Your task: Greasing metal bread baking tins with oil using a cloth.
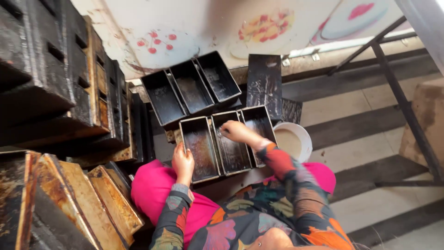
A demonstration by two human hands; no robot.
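Observation:
A joined set of three dark metal loaf tins (200, 144) rests across my lap. My left hand (183, 162) grips the near left edge of that set. Inside the middle tin, my right hand (237, 132) is closed around something small that I cannot make out, pressed near the tin's far end. My sleeves are patterned in orange, green and grey, over pink cloth on my knees.
A second three-tin set (190, 87) lies beyond the first, with a flat dark tin (264, 83) beside it. A white bowl (292, 140) of pale liquid sits to the right. Stacks of blackened tins (55, 78) rise at left, rusty trays (92, 203) at lower left. A metal table frame (402, 99) stands at right.

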